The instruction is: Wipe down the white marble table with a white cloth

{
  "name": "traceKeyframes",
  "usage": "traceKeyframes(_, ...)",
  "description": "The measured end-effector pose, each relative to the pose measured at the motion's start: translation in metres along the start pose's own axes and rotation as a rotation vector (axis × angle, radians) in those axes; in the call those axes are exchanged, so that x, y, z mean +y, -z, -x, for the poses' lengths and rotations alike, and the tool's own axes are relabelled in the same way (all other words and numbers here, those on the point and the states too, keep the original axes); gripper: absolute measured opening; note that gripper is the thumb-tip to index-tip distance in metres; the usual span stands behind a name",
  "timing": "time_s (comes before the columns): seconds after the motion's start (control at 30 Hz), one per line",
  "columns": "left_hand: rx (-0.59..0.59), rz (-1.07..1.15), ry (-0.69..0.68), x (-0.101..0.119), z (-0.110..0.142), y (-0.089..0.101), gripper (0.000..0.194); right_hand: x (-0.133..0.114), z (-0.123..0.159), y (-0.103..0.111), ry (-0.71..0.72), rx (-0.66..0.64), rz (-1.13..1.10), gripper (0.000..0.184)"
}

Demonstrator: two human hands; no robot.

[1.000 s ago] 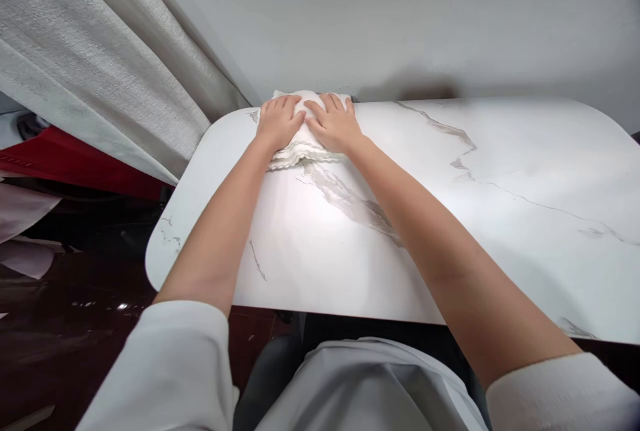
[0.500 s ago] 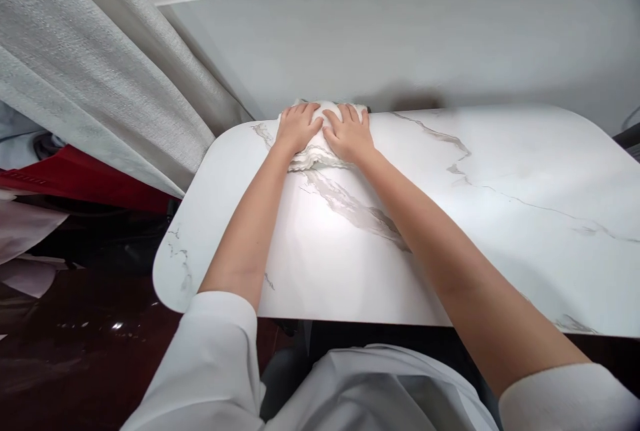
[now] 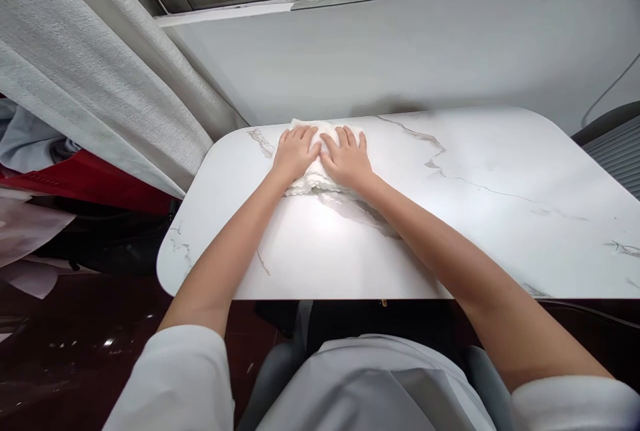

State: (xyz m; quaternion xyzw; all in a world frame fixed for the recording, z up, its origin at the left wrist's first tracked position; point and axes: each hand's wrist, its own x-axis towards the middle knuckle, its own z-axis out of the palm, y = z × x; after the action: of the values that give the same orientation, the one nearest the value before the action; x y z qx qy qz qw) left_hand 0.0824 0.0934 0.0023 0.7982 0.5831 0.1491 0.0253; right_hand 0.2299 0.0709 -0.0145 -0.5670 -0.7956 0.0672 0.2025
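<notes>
A folded white cloth (image 3: pixel 315 181) with wavy layered edges lies at the far left part of a white marble-patterned table (image 3: pixel 475 217), close to the wall. My left hand (image 3: pixel 295 152) lies flat on the cloth's left half, fingers stretched out and together. My right hand (image 3: pixel 347 159) lies flat on its right half, fingers slightly spread. The two hands touch side by side and cover most of the cloth; only its near edge and far corner show.
A grey wall (image 3: pixel 400 51) stands right behind the table. A grey curtain (image 3: pixel 100 84) hangs at the left, with red fabric (image 3: pixel 85 181) and dark floor (image 3: pixel 75 324) below it. A chair back (image 3: pixel 615 144) shows at the right edge.
My hands and the cloth have stayed together on the table, shifting slightly toward me from the far edge. The view has tilted up, showing more wall.
</notes>
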Motion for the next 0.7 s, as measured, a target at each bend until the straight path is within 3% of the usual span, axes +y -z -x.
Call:
traceKeyframes(0.23, 0.060, -0.042, 0.121, 0.030, 0.048, 0.003, 0.049, -0.004, 0.036, 0.014, 0.085, -0.046, 0.018, 0.052)
traceKeyframes(0.7, 0.054, -0.087, 0.137, 0.083, 0.165, 0.017, 0.054, -0.022, 0.144, 0.036, 0.264, -0.049, 0.050, 0.054)
